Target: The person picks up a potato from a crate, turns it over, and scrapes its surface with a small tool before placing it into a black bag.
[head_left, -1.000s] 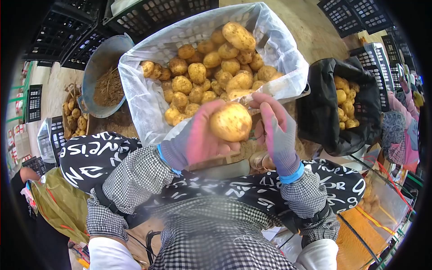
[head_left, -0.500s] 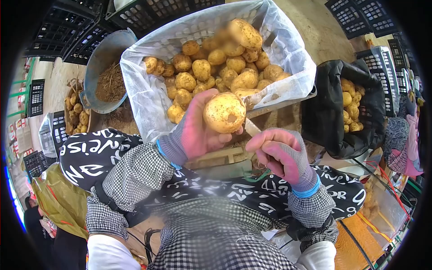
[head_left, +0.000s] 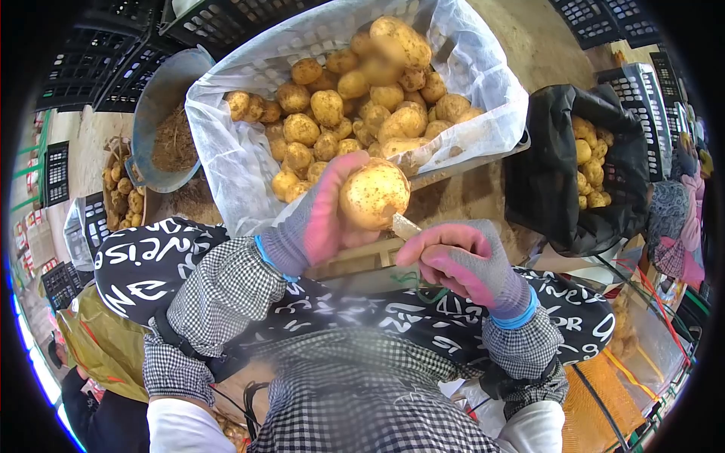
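In the head view my left hand (head_left: 332, 219), in a grey and pink glove, is closed around a round yellow potato (head_left: 374, 193) with brown specks of soil. My right hand (head_left: 461, 260), gloved the same way, pinches a small knife (head_left: 405, 226) with a short pale blade. The blade's tip touches the lower right side of the potato. The knife's handle is mostly hidden by my fingers. Just beyond my hands stands a crate lined with white sheeting (head_left: 226, 151), holding many soil-marked potatoes (head_left: 327, 108).
A blue-grey tub (head_left: 147, 136) with brown debris stands left of the crate. On the right is a black-lined crate (head_left: 536, 166) of potatoes. Black plastic crates (head_left: 98, 49) are stacked at the upper left. A person's pink sleeve (head_left: 691, 211) shows at the far right.
My right hand has moved left, bringing the knife from beside the potato to its lower right side. The potato has turned slightly in my left hand. The view has shifted a little.
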Action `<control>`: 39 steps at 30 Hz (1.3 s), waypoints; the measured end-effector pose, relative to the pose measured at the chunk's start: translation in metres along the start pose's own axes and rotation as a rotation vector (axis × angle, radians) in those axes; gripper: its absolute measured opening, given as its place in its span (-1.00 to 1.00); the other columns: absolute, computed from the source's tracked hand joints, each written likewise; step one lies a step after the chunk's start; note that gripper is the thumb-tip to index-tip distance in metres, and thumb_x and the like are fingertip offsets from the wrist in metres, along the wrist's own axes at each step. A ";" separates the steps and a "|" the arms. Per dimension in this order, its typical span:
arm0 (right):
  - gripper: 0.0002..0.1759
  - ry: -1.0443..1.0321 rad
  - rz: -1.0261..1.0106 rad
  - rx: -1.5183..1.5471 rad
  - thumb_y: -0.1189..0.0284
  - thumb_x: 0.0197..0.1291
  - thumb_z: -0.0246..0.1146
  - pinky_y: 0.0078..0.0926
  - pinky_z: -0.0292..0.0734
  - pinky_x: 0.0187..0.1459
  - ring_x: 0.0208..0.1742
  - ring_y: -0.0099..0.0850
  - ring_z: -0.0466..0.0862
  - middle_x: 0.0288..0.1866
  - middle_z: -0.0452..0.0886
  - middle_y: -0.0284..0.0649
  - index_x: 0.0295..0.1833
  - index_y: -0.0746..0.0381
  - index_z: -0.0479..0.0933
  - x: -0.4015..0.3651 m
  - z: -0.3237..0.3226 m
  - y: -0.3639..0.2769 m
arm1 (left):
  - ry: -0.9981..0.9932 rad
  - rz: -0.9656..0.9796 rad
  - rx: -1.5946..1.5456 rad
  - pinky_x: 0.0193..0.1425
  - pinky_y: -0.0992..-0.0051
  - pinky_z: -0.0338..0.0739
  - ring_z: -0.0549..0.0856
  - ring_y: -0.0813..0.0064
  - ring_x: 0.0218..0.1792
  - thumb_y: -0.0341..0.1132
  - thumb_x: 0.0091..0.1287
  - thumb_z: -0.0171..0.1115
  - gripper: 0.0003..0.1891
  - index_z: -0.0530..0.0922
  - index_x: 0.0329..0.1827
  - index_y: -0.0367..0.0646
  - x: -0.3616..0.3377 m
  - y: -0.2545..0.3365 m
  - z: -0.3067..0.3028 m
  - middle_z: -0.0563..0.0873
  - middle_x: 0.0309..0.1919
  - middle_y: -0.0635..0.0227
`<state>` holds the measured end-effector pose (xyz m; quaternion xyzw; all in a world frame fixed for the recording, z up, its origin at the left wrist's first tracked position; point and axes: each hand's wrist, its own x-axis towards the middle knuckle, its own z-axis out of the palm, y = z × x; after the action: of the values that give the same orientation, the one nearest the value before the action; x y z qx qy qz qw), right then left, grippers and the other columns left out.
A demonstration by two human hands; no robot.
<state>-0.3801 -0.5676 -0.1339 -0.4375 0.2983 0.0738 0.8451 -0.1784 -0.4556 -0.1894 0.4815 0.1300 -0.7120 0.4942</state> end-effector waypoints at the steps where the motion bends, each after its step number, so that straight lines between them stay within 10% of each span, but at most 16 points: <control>1: -0.77 -0.005 -0.009 -0.040 0.46 0.35 0.16 -0.75 0.25 -0.46 -0.51 -0.75 0.38 -0.46 0.52 -0.48 -0.03 0.27 0.70 0.000 0.001 -0.001 | 0.021 0.010 0.030 -0.33 0.51 0.72 0.76 0.50 -0.19 0.29 0.36 0.07 -0.42 0.53 0.21 0.06 0.000 -0.002 0.001 0.74 -0.06 0.44; 6: -0.78 -0.002 -0.095 -0.146 0.52 0.33 0.18 -0.72 0.32 -0.39 -0.43 -0.71 0.46 -0.41 0.57 -0.46 -0.01 0.27 0.69 0.005 0.002 0.007 | -0.057 -0.067 -0.003 -0.56 0.64 0.52 0.68 0.50 -0.50 0.32 0.40 -0.04 -0.39 0.54 0.17 0.00 0.003 -0.005 0.001 0.75 -0.16 0.35; 9: -0.77 0.250 -0.567 -0.555 0.50 0.34 0.19 -0.67 0.41 -0.32 -0.35 -0.66 0.51 -0.27 0.63 -0.38 0.04 0.26 0.67 0.013 0.003 0.018 | -0.279 -0.150 -0.099 -0.06 0.43 0.61 0.66 0.44 0.01 0.29 0.42 -0.05 -0.42 0.46 0.28 0.11 0.012 -0.006 -0.014 0.66 0.09 0.41; 11: -0.72 0.378 -0.518 -0.452 0.46 0.42 0.11 -0.72 0.37 -0.45 -0.44 -0.71 0.50 -0.29 0.62 -0.35 0.11 0.31 0.62 0.014 0.002 0.013 | -0.537 -0.253 -0.211 0.01 0.39 0.63 0.69 0.41 0.06 0.27 0.42 -0.04 -0.44 0.49 0.26 0.09 0.023 -0.004 -0.029 0.67 0.08 0.40; 16: -0.53 0.446 -0.371 -0.135 0.27 0.45 0.13 -0.74 0.45 -0.43 -0.38 -0.70 0.53 -0.16 0.61 -0.31 0.34 0.30 0.46 0.029 0.011 0.018 | -0.189 -0.214 -0.171 -0.70 0.58 0.38 0.54 0.45 -0.68 0.25 0.42 -0.10 -0.42 0.58 0.08 -0.06 -0.001 0.004 0.012 0.71 -0.30 0.17; 23: -0.55 0.303 -0.256 -0.005 0.30 0.40 0.26 -0.70 0.51 -0.12 -0.21 -0.68 0.56 -0.02 0.60 -0.34 0.31 0.28 0.50 0.036 0.004 0.034 | -0.492 -0.041 -0.157 -0.36 0.48 0.67 0.76 0.32 -0.30 0.09 0.49 -0.10 -0.45 0.55 0.11 -0.26 -0.003 -0.010 0.024 0.74 -0.16 0.16; 27: -0.63 0.421 -0.479 -0.178 0.34 0.42 0.23 -0.63 0.52 -0.03 -0.09 -0.60 0.59 -0.02 0.66 -0.28 0.22 0.30 0.57 0.045 0.015 0.041 | -0.256 -0.038 -0.148 -0.08 0.42 0.72 0.76 0.34 -0.13 0.03 0.50 -0.06 -0.49 0.54 0.10 -0.29 -0.006 -0.011 0.014 0.73 -0.08 0.18; 29: -0.64 0.411 -0.437 -0.161 0.35 0.41 0.23 -0.57 0.53 0.05 0.01 -0.53 0.61 0.04 0.67 -0.22 0.21 0.30 0.58 0.040 0.017 0.036 | -0.535 -0.018 -0.146 0.06 0.37 0.68 0.73 0.35 0.00 0.00 0.50 -0.01 -0.51 0.51 0.18 -0.27 0.001 -0.011 0.002 0.70 0.02 0.18; 39: -0.25 0.345 -0.282 -0.025 0.01 0.43 0.15 -0.62 0.62 -0.27 -0.22 -0.58 0.64 0.17 0.58 -0.17 0.48 0.35 0.25 0.036 0.001 0.032 | -0.397 0.481 0.422 0.30 0.41 0.54 0.53 0.42 0.26 -0.56 0.21 0.41 -0.19 0.18 0.51 -0.17 -0.009 0.003 0.015 0.45 0.27 0.24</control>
<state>-0.3630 -0.5524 -0.1767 -0.4917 0.3734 -0.1173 0.7779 -0.1840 -0.4618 -0.1734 0.4422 -0.2346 -0.6663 0.5527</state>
